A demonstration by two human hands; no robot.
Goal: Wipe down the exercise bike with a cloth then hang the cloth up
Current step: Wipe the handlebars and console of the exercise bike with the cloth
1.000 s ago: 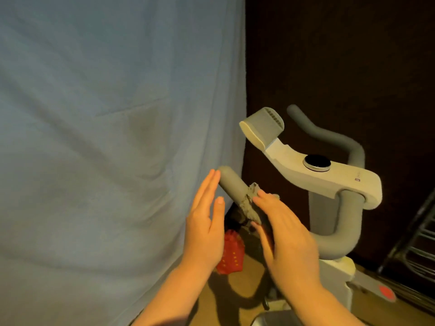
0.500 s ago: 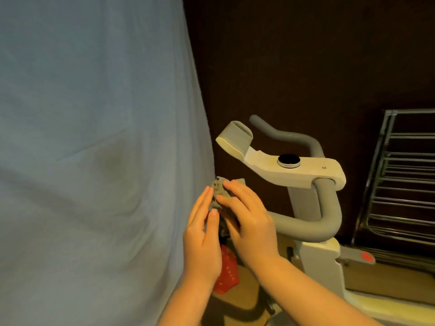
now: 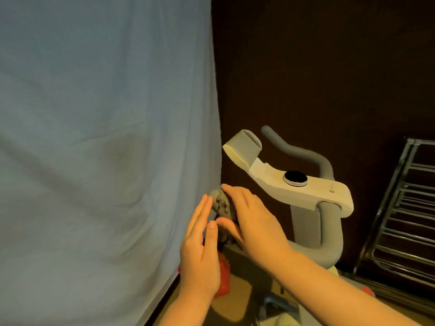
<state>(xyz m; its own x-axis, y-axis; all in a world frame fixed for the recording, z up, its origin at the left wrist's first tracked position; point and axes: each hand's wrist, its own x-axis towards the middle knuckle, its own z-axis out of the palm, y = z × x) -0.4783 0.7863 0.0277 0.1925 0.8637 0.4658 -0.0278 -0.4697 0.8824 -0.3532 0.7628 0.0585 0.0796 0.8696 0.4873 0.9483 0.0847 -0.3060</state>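
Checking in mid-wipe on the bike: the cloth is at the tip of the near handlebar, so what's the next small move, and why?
Probably draw the right hand and cloth back down the near handlebar toward its bend. The cloth sits bunched at the tip, the grey tube behind is uncovered, and the left hand is flat beside it, gripping nothing.

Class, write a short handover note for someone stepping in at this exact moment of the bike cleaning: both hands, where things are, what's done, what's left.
Right hand: grips the grey cloth around the tip of the near handlebar.
Left hand: fingers straight, beside the cloth, holding nothing.
Exercise bike: white console and far handlebar are not being touched.
Done: wiping is under way at the near grip's end.
Left: which parts are already wiped cannot be told; finish the bike, then hang the cloth, perhaps on the metal rack at right.
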